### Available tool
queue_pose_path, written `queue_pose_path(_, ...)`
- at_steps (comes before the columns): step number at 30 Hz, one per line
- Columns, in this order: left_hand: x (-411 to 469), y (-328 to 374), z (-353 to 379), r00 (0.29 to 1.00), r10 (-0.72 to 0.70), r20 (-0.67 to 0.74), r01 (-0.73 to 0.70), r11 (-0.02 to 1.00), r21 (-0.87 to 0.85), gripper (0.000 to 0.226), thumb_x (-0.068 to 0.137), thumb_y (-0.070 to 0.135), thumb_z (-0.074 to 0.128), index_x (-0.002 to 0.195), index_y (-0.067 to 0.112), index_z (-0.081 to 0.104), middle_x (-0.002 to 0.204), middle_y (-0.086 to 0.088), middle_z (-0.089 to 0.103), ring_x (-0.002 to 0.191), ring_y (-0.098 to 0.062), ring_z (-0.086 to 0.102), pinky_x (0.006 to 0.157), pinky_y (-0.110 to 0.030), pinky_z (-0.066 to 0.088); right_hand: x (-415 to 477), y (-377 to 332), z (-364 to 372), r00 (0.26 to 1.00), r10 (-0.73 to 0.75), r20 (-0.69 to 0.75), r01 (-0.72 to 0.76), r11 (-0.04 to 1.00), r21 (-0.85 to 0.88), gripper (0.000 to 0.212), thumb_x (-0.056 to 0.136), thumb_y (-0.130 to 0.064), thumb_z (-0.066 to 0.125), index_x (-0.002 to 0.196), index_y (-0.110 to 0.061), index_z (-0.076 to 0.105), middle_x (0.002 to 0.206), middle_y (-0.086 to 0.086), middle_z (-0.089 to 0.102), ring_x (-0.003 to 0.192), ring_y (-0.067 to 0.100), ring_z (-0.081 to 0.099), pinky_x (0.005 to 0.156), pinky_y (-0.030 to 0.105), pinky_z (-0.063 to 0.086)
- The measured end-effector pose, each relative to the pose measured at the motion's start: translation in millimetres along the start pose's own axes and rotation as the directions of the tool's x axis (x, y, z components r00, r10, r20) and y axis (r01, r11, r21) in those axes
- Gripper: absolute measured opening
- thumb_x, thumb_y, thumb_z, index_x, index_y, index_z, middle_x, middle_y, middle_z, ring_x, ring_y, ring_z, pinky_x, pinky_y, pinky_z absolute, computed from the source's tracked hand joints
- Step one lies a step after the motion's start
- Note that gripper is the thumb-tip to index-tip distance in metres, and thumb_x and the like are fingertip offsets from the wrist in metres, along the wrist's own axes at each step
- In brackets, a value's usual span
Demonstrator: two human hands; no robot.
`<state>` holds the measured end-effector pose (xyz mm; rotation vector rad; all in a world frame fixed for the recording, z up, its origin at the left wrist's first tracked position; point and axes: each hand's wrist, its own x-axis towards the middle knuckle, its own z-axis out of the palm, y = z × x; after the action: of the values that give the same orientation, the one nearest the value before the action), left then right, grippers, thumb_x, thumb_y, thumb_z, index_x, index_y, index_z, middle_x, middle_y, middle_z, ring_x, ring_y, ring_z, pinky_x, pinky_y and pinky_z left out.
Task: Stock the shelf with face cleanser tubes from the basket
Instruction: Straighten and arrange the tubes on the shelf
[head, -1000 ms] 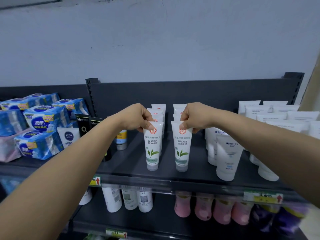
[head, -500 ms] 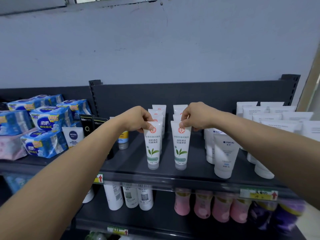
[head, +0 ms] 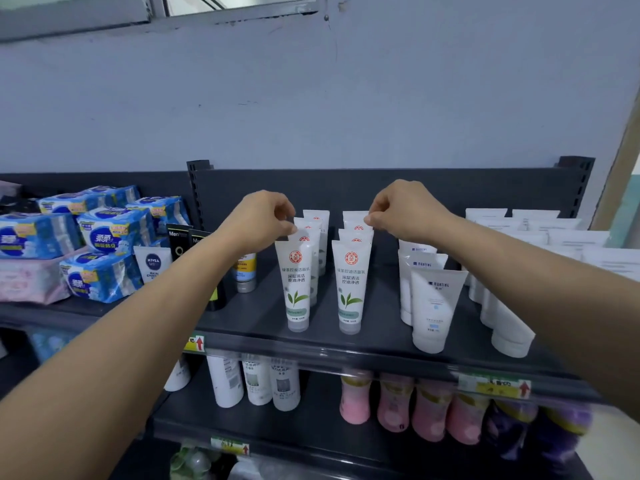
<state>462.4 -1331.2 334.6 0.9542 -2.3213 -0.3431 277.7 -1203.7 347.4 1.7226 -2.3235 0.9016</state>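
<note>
Our left hand (head: 258,220) and right hand (head: 403,211) hover above two rows of face cleanser tubes (head: 297,284) on the shelf (head: 374,336). Each grip is pinched narrow and looks empty; touch with the rear tube tops is unclear. The front tubes stand cap-down, labels facing out, just below and in front of each grip, likely for neat facing. No basket in view.

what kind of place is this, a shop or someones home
Most likely a shop's toiletries aisle: dark metal shelving with yellow price tags with red arrows on its edge, and rows of identical white green-leaf cleanser tubes faced forward, beside stacked blue pad packs.
</note>
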Motion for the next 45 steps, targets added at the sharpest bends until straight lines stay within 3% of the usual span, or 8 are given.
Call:
queue_pose_path(5, -14.8, 30.8, -3.2, 1.0, 0.0, 0.007, 0.0, 1.0, -0.017, 0.013, 0.084, 0.019, 0.068, 0.095, 0.021, 0.063, 0.079, 0.014, 0.056, 0.07, 0.0, 0.054, 0.054, -0.015, 0.038, -14.8, 7.7, -11.7, 0.995, -0.054, 0.083, 0.055, 0.998, -0.009, 0.013, 0.086, -0.02, 0.063, 0.087, -0.011, 0.073, 0.087, 0.002, 0.069, 0.079, 0.018, 0.062, 0.072, 0.029, 0.051)
queue_pose_path(10, -40.6, 27.4, -12.5, 0.995, -0.096, 0.007, 0.095, 0.994, 0.045, 0.013, 0.081, 0.015, 0.069, 0.094, 0.015, 0.067, 0.078, 0.006, 0.061, 0.075, -0.015, 0.059, 0.068, -0.027, 0.051, -16.6, -5.1, -5.5, 0.98, -0.158, 0.117, 0.155, 0.987, 0.039, 0.015, 0.086, -0.017, 0.061, 0.083, -0.009, 0.073, 0.087, 0.007, 0.073, 0.086, 0.025, 0.067, 0.076, 0.035, 0.054)
queue_pose_path(14, -64.9, 7.5, -29.1, 0.98, -0.197, -0.015, 0.198, 0.977, 0.08, 0.012, 0.081, 0.012, 0.069, 0.093, 0.012, 0.067, 0.081, 0.0, 0.063, 0.076, -0.018, 0.059, 0.067, -0.029, 0.049, -22.6, -27.1, 11.6, 0.961, -0.239, 0.137, 0.224, 0.968, 0.116, 0.017, 0.088, -0.018, 0.06, 0.087, -0.007, 0.073, 0.087, 0.004, 0.072, 0.07, 0.016, 0.063, 0.072, 0.028, 0.052)
queue_pose_path(18, -79.9, -17.9, -46.7, 0.961, -0.27, -0.054, 0.274, 0.954, 0.119, 0.016, 0.082, 0.009, 0.067, 0.098, 0.005, 0.068, 0.086, -0.007, 0.064, 0.076, -0.017, 0.055, 0.061, -0.024, 0.043, -17.7, -55.8, 24.1, 0.946, -0.295, 0.135, 0.273, 0.949, 0.16, 0.016, 0.088, -0.019, 0.06, 0.093, -0.011, 0.072, 0.093, 0.001, 0.07, 0.089, 0.019, 0.064, 0.08, 0.031, 0.053)
queue_pose_path(25, -98.2, -71.5, -70.5, 0.945, -0.32, -0.069, 0.327, 0.937, 0.126, 0.019, 0.082, 0.013, 0.069, 0.099, 0.004, 0.068, 0.091, -0.007, 0.062, 0.083, -0.018, 0.055, 0.066, -0.023, 0.04, -5.3, -115.5, 67.2, 0.921, -0.354, 0.161, 0.33, 0.93, 0.163, 0.015, 0.087, -0.014, 0.059, 0.089, -0.01, 0.073, 0.092, 0.006, 0.071, 0.088, 0.023, 0.064, 0.075, 0.029, 0.052)
queue_pose_path(32, -80.2, -144.2, -92.4, 0.969, -0.245, -0.005, 0.244, 0.961, 0.132, 0.019, 0.083, 0.01, 0.066, 0.101, 0.002, 0.068, 0.087, -0.008, 0.061, 0.07, -0.015, 0.051, 0.059, -0.024, 0.037, 22.9, -158.1, 122.5, 0.97, -0.191, 0.152, 0.173, 0.977, 0.128, 0.017, 0.086, -0.017, 0.062, 0.097, -0.008, 0.07, 0.103, 0.008, 0.069, 0.096, 0.026, 0.063, 0.084, 0.033, 0.052)
queue_pose_path(39, -47.0, -222.9, -111.0, 0.983, -0.177, 0.047, 0.174, 0.983, 0.067, 0.016, 0.085, 0.01, 0.064, 0.099, 0.003, 0.067, 0.096, -0.011, 0.065, 0.079, -0.018, 0.052, 0.067, -0.026, 0.042, 67.7, -190.2, 178.7, 0.989, 0.018, 0.147, -0.031, 0.996, 0.087, 0.048, 0.088, -0.025, 0.061, 0.132, -0.007, 0.049, 0.135, 0.011, 0.053, 0.122, 0.028, 0.051, 0.098, 0.033, 0.042)
queue_pose_path(45, -17.3, -250.7, -98.2, 0.991, -0.119, 0.054, 0.119, 0.993, 0.015, 0.017, 0.084, 0.009, 0.064, 0.1, 0.004, 0.065, 0.09, -0.004, 0.059, 0.082, -0.018, 0.051, 0.072, -0.024, 0.038, 81.8, -190.8, 198.4, 0.986, 0.13, 0.102, -0.138, 0.987, 0.079, 0.054, 0.088, -0.027, 0.062, 0.135, -0.008, 0.044, 0.136, 0.01, 0.051, 0.124, 0.028, 0.049, 0.098, 0.032, 0.041)
